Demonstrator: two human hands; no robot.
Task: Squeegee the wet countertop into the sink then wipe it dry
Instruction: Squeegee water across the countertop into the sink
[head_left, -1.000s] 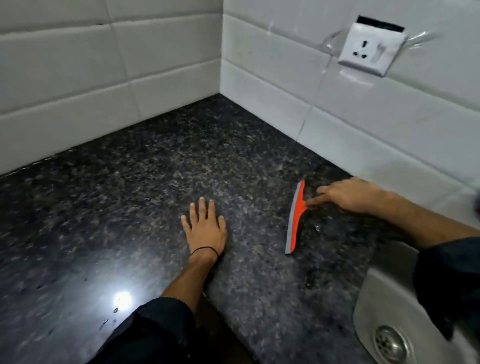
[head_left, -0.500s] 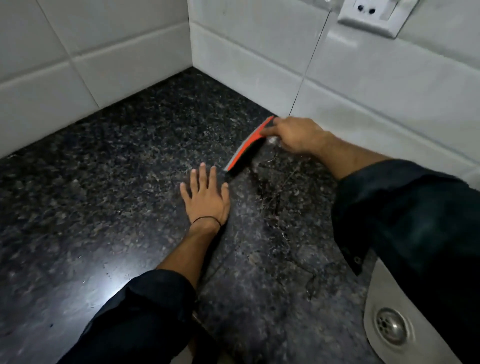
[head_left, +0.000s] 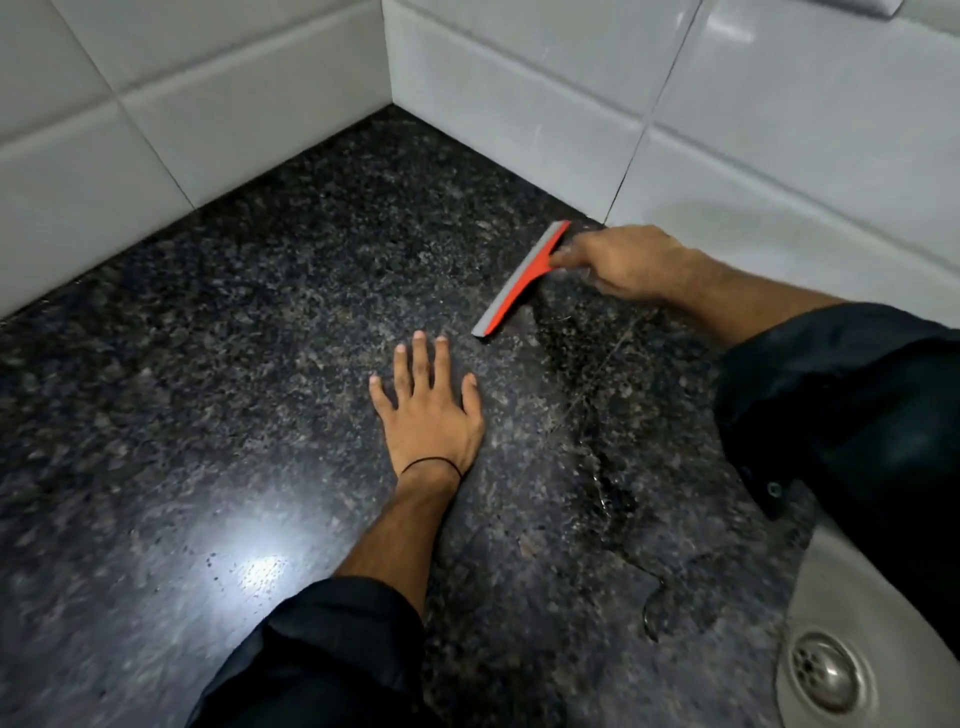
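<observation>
An orange squeegee (head_left: 522, 278) with a grey rubber blade rests edge-down on the dark speckled granite countertop (head_left: 260, 364), close to the tiled back wall. My right hand (head_left: 631, 262) grips its handle from the right. My left hand (head_left: 423, 410) lies flat on the counter with fingers spread, just below and left of the blade's near end, holding nothing. Streaks and a puddle of water (head_left: 670, 603) run from behind the blade toward the steel sink (head_left: 826, 587) at the lower right, where the drain (head_left: 823, 673) shows.
White tiled walls (head_left: 519, 78) meet in a corner at the back of the counter. A bright light glare (head_left: 260, 566) sits on the granite near my left forearm. My dark right sleeve (head_left: 852, 415) hangs over the sink's far edge.
My right hand swept the squeegee from near the sink up to the back wall, then held it there. My left hand stayed flat on the counter. The view tilted downward.
</observation>
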